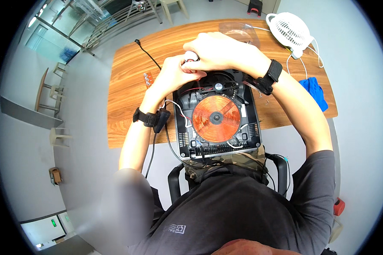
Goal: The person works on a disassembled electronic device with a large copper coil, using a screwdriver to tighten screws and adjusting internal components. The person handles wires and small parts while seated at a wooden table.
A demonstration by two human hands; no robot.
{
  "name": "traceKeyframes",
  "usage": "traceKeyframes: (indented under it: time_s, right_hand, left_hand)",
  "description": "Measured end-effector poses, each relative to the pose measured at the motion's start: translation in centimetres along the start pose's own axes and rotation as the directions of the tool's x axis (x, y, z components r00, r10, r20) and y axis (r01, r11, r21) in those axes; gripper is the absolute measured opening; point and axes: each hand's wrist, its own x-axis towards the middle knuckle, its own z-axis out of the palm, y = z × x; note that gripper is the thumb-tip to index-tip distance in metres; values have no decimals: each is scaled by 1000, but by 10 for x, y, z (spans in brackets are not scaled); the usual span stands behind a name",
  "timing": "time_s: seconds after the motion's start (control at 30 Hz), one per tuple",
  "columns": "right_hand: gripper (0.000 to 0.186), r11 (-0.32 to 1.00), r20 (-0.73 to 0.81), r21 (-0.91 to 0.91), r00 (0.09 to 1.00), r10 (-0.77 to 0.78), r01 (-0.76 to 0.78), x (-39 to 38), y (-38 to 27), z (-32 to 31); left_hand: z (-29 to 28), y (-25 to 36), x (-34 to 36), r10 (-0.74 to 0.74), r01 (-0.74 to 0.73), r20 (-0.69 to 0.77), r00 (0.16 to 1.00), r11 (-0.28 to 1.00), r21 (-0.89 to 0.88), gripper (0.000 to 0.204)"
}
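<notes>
An opened induction cooker [249,106] with a black casing rests at the table's near edge, above my lap. Its round copper coil [216,119] lies exposed, with thin wires around it. Both hands meet over the casing's far edge. My left hand [173,73] is closed around a small white and red round-ended object [191,56], which shows only in part. From the right, my right hand [215,51] closes over the same object, with its fingers bent. What sits below the object is hidden by the hands.
On the wooden table [127,106] lie a small orange board with metal pieces [148,80], a black cable [148,53], a clear plastic tray [242,33] and loose screws [267,101]. A white fan [290,32] and a blue cloth [315,92] are at the right.
</notes>
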Motion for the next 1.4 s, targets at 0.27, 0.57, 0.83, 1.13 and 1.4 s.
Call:
traceKeyframes:
  time_s: [0.27, 0.57, 0.83, 1.13, 1.4]
  right_hand:
    - [35, 980, -78, 161, 992, -104, 115, -7, 9, 2]
    - [45, 999, -107, -3, 993, -42, 42, -3, -1, 6]
    - [36, 983, -162, 68, 974, -161, 173, -13, 9, 3]
    - [41, 998, -49, -46, 998, 36, -38, -10, 5, 6]
    - [29, 999, -50, 30, 999, -20, 22, -19, 0, 1]
  left_hand:
    - [-12, 4, 5, -53, 54, 135, 989, 999, -2, 34]
    - [-2, -4, -2, 40, -40, -3, 999, 998, 40, 33]
    - [-2, -1, -1, -5, 5, 16, 1000, 999, 41, 36]
    - [6, 2, 2, 12, -10, -70, 997, 1000, 27, 39]
    - [-1, 1, -3, -91, 88, 61, 994, 995, 55, 32]
